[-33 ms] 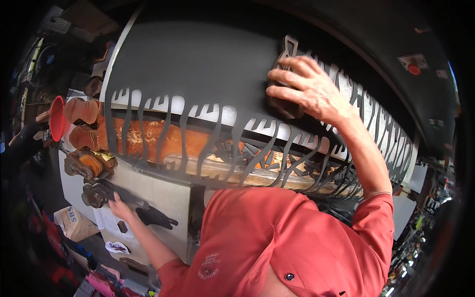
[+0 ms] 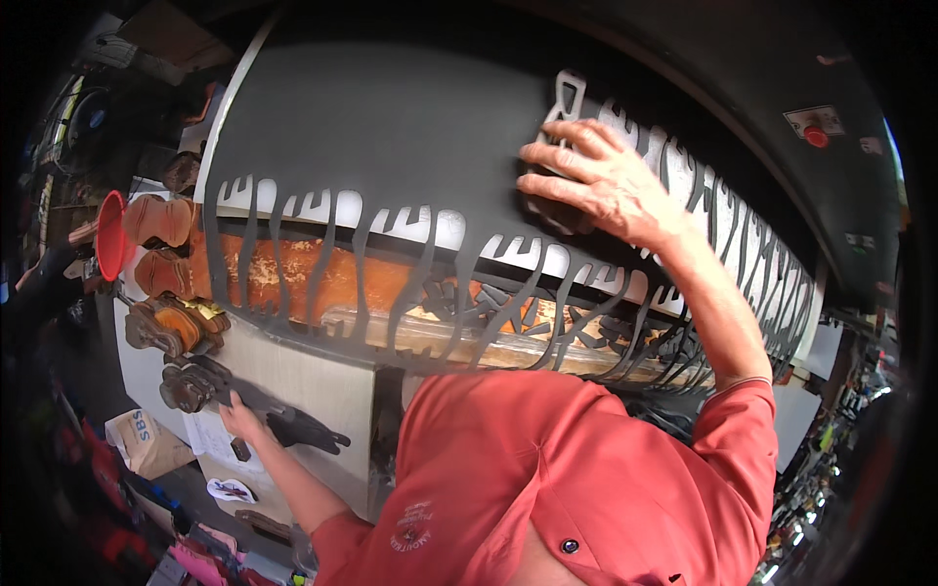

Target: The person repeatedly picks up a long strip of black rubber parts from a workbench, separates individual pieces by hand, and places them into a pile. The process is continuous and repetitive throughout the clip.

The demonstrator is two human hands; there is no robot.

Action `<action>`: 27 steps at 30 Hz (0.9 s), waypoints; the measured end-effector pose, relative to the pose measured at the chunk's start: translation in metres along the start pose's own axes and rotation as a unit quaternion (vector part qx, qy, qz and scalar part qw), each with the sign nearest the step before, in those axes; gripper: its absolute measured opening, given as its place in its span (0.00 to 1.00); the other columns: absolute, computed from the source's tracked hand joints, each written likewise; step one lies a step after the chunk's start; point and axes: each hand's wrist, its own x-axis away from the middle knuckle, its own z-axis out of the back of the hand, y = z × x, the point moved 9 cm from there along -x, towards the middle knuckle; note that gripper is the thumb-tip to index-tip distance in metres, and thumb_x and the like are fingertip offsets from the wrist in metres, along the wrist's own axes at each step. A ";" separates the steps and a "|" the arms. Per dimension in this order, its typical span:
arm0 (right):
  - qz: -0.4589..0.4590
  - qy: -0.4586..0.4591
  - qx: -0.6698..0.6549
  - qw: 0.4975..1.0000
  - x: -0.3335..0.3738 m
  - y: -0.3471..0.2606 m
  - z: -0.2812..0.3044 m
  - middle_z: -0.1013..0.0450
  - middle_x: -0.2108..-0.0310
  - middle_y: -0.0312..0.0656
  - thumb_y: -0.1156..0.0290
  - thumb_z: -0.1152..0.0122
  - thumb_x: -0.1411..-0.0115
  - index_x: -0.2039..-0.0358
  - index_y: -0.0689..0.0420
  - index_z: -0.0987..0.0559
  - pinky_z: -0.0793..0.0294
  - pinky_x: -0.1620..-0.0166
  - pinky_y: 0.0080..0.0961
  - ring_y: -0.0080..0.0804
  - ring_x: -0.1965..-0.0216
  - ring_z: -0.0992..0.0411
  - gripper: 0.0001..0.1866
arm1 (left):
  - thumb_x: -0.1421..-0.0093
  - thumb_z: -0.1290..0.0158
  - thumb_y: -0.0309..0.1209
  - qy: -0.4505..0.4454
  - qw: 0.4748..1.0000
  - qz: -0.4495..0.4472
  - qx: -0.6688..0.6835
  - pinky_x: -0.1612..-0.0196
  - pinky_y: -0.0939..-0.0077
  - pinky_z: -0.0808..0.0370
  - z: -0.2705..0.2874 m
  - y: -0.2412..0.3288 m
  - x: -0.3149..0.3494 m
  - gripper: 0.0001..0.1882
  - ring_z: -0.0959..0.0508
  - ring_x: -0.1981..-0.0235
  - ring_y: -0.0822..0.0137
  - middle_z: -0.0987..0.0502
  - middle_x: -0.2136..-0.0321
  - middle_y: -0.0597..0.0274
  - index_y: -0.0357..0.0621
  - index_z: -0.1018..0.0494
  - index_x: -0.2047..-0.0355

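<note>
My right hand (image 2: 601, 181) is curled over a cutting die (image 2: 559, 210) on a large black sheet (image 2: 391, 127). The die's pale, narrow looped end sticks out past my fingers, while the palm hides much of its body. Along the sheet's near edge, long curved cut-outs leave thin wavy black strips (image 2: 366, 264). Down on the side table, my left hand (image 2: 242, 422) has a finger stretched out and is nearest to a stack of dark, shaped pieces (image 2: 189, 384). A dark flat piece (image 2: 308, 431) lies beside that hand.
A second brown stack (image 2: 168, 327) and a red round dish (image 2: 111, 234) stand at the left. Loose black scraps (image 2: 503, 305) lie on the brown bed below the strips. A paper bag (image 2: 147, 441) is at lower left. A red button (image 2: 816, 136) sits on the dark machine beam above right.
My right hand has shifted slightly left with the cutting die. My left hand has drawn a little back from the dark stack, toward me.
</note>
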 end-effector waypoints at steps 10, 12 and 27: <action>-0.253 0.224 -0.210 0.918 0.073 -0.011 -0.021 0.33 0.28 0.57 0.63 0.23 0.42 0.25 0.63 0.34 0.40 0.24 0.49 0.54 0.26 0.36 0.48 | 0.25 0.48 0.25 -0.194 0.887 -0.337 0.248 0.31 0.65 0.29 -0.084 0.264 0.167 0.20 0.23 0.36 0.61 0.20 0.38 0.53 0.32 0.25 0.35; -0.292 0.192 -0.180 0.919 0.075 -0.016 -0.029 0.32 0.31 0.64 0.63 0.18 0.48 0.28 0.65 0.32 0.41 0.24 0.56 0.63 0.28 0.36 0.50 | 0.33 0.43 0.19 -0.361 0.806 -0.397 0.249 0.27 0.63 0.32 -0.138 0.345 0.272 0.28 0.26 0.32 0.57 0.22 0.35 0.50 0.33 0.27 0.32; -0.269 0.274 -0.181 0.905 0.083 -0.012 -0.028 0.25 0.36 0.57 0.66 0.15 0.53 0.36 0.63 0.22 0.27 0.33 0.54 0.61 0.33 0.29 0.43 | 0.34 0.40 0.25 -0.445 0.577 -0.676 0.110 0.25 0.48 0.41 -0.241 0.445 0.452 0.33 0.32 0.27 0.44 0.29 0.31 0.38 0.30 0.32 0.30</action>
